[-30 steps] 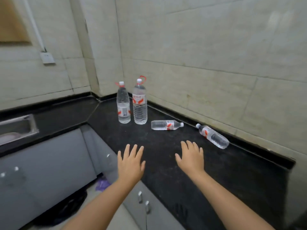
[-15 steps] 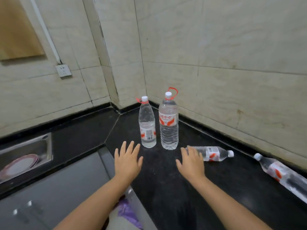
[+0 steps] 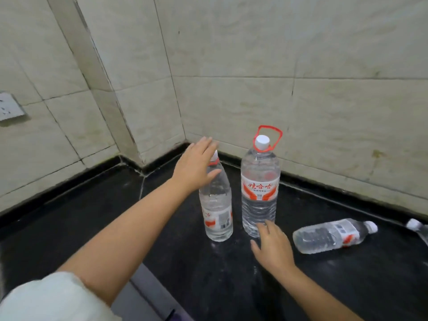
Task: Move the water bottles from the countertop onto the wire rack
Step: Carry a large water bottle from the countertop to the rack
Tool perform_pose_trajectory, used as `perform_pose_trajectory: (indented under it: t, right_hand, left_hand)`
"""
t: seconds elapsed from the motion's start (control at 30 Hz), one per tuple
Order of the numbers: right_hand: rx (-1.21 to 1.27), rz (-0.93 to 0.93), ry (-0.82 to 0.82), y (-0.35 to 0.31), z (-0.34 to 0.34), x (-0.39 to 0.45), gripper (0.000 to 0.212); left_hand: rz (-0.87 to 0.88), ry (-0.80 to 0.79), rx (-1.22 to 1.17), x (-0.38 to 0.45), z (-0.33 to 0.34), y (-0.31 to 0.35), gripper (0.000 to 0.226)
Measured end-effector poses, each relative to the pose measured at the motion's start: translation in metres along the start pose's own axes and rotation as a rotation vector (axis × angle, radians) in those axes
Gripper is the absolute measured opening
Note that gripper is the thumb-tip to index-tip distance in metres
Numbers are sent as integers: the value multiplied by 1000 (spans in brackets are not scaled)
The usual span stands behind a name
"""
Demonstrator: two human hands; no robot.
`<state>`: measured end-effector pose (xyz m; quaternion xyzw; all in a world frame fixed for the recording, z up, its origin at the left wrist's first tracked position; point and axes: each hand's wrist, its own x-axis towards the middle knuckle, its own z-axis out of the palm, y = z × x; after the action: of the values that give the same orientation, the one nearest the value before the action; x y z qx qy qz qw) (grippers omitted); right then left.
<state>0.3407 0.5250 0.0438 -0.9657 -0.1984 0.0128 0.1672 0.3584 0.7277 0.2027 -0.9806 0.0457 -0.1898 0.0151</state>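
Black stone countertop point(image 3: 97, 218) fills the lower half of the view and meets cream tiled walls in a corner; the landmark is the tall water bottle point(image 3: 259, 188) with the red carry loop and white cap, standing upright on the counter near that corner. Far to its left, on the wall, a white wall socket point(image 3: 9, 107) shows at the picture's edge. Lower left, a pale sleeve point(image 3: 46, 300) leads into a bare forearm that reaches toward the corner. The left hand point(image 3: 195, 167) is spread, fingers loose and closed on nothing, hovering at the neck and red-ringed cap of the slimmer water bottle point(image 3: 217, 209); whether the palm touches the bottle I cannot tell. That slimmer bottle stands upright just to the left of the tall bottle, close but apart from it, with its label low on the body. The right hand point(image 3: 273, 246) is in front of the tall bottle, fingers spread and gripping nothing, its fingertips point(image 3: 262, 227) at the bottle's base; contact is unclear. To the right of the tall bottle a small water bottle point(image 3: 333, 235) lies on its side on the counter, cap pointing right. Further right, at the picture's edge, another lying bottle point(image 3: 419, 229) shows only its cap end. All four bottles sit on the countertop.
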Motion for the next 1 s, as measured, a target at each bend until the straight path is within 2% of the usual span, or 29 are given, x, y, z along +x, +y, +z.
perform_pose_trajectory:
  t: [0.1,0.2,0.33,0.53,0.63,0.77,0.9,1.0]
  right_hand:
    - [43,77,-14,-21,20,13,53]
    - [107,153,-69,-38,45,25,56]
    - [329,265,-123,-65,69,47,61]
    - [845,452,-55,-92,82,87,49]
    - [1030,491,-1,-100,86,109,61]
    - [1010,474,-5,-111,91,139,69]
    - [817,426,3,-126,99,167,64]
    - [750,409,2,-134,103,184,58]
  left_hand:
    - [174,-130,-84,21,15,-30,79]
    - [284,-34,-231,24,29,-57,80]
    - [239,30,-355,24,47,-92,83]
    - [-174,58,-511,16,65,-163,74]
    - [-432,71,-545,-8,84,-199,44]
    - [-830,-15,-652,-67,123,-237,46]
    - [-1112,-173,-795,-136,162,-236,38]
    - [-1206,-74,-873,-157,180,-226,34]
